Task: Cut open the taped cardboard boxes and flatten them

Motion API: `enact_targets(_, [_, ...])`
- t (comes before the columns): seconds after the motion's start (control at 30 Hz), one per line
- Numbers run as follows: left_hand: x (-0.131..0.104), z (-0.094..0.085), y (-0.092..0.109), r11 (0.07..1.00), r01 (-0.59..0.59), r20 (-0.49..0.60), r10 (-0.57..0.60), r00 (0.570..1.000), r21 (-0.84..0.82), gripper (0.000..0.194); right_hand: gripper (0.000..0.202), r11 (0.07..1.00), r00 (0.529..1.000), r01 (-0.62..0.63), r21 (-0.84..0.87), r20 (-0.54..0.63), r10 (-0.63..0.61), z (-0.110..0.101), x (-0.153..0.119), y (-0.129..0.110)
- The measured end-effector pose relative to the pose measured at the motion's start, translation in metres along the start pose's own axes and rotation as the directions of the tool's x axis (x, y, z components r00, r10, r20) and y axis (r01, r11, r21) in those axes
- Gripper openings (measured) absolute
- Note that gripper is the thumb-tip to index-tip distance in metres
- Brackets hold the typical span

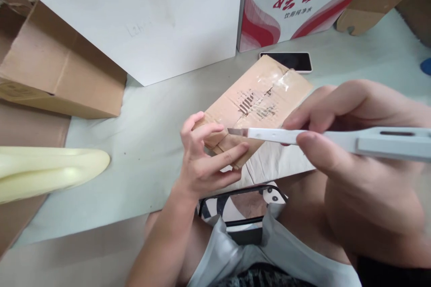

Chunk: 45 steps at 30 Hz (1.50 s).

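Observation:
A small brown cardboard box (232,94), with clear tape and torn dark print on its top, is tilted above the table's near edge. My left hand (205,157) grips its left end, fingers wrapped over the edge. My right hand (350,143) is closed around a white utility knife (340,140), its short blade extended and pointing left. In this view the blade tip overlaps the box near my left fingers; whether it touches the cardboard I cannot tell. The right side of the box is partly covered by my right fingers.
Behind the box a phone (296,61) lies on the pale green table covering (161,130). White cartons (151,22) and a red-and-white water carton (303,22) line the back. At left are an open brown carton (63,58) and a pale yellow object (57,170). A panda-patterned item (235,206) rests on my lap.

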<state>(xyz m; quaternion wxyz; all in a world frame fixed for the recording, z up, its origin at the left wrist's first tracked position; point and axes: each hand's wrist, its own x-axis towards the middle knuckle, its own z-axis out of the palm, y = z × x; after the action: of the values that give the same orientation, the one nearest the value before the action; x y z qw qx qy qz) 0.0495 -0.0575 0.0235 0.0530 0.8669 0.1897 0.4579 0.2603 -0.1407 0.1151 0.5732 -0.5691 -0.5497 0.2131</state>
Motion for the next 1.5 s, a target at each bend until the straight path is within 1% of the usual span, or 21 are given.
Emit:
enact_targets(0.07, [-0.004,-0.002,0.000,0.999,0.023,0.003,-0.023,1.000,0.024,0.035,0.028,0.999,1.000,0.007,0.037,0.030,-0.008,0.002,0.002,0.006])
enact_targets(0.17, [-0.007,-0.004,0.001,0.998,0.040,-0.003,-0.040,0.999,0.038,0.030,0.028,0.995,0.995,-0.022,0.097,0.096,0.013,0.007,0.004,0.009])
enact_targets(0.3, [-0.007,-0.004,0.001,1.000,0.010,-0.016,-0.010,1.000,0.014,0.027,0.025,0.995,0.995,-0.033,0.091,0.093,0.025,0.017,0.003,0.007])
enact_targets(0.4, [-0.006,-0.007,0.001,1.000,-0.001,-0.014,0.001,1.000,0.011,0.028,0.026,0.997,0.996,-0.004,0.078,0.090,-0.003,0.023,0.003,0.007])
enact_targets(0.57, [-0.005,-0.012,0.003,0.998,-0.004,-0.026,0.006,1.000,0.057,0.030,0.033,0.997,0.998,0.031,0.069,0.052,-0.034,0.029,-0.001,0.009])
enact_targets(0.67, [-0.005,-0.012,0.004,0.998,-0.026,-0.026,0.028,0.999,0.058,0.030,0.037,0.998,0.998,0.062,0.022,0.015,-0.062,0.032,-0.003,0.007])
enact_targets(0.77, [-0.006,-0.011,0.004,0.998,-0.023,-0.032,0.024,0.999,0.051,0.030,0.041,0.995,0.995,0.095,-0.021,-0.018,-0.095,0.032,-0.003,0.006])
enact_targets(0.9, [-0.007,-0.010,0.001,0.999,0.001,-0.011,-0.001,1.000,0.044,0.036,0.038,0.992,0.990,0.119,-0.045,-0.066,-0.122,0.028,0.001,0.013])
enact_targets(0.97, [-0.008,-0.010,0.001,0.999,0.001,-0.010,-0.001,1.000,0.039,0.037,0.037,0.992,0.989,0.115,-0.042,-0.093,-0.119,0.027,0.003,0.017])
enact_targets(1.1, [-0.007,-0.009,0.001,0.999,-0.014,-0.008,0.015,1.000,0.043,0.035,0.037,0.993,0.980,0.120,0.019,-0.161,-0.116,0.027,0.006,0.023])
enact_targets(1.17, [-0.007,-0.008,0.000,0.999,-0.010,-0.015,0.010,1.000,0.038,0.034,0.036,0.992,0.981,0.124,0.008,-0.152,-0.122,0.029,0.005,0.023])
enact_targets(1.27, [-0.008,-0.007,0.000,0.999,0.012,-0.039,-0.010,0.999,0.034,0.035,0.034,0.990,0.989,0.127,-0.057,-0.067,-0.131,0.032,0.003,0.021])
enact_targets(1.33, [-0.009,-0.006,0.000,0.999,0.015,-0.051,-0.013,0.999,0.042,0.034,0.034,0.987,0.989,0.135,-0.085,-0.054,-0.139,0.034,0.002,0.021])
enact_targets(1.43, [-0.010,-0.007,-0.001,0.999,0.016,-0.043,-0.014,0.999,0.049,0.035,0.033,0.987,0.985,0.134,-0.084,-0.101,-0.142,0.033,0.004,0.023])
enact_targets(1.5, [-0.011,-0.008,-0.002,0.999,0.021,-0.035,-0.020,0.999,0.047,0.038,0.031,0.985,0.970,0.148,-0.090,-0.181,-0.163,0.030,0.006,0.025])
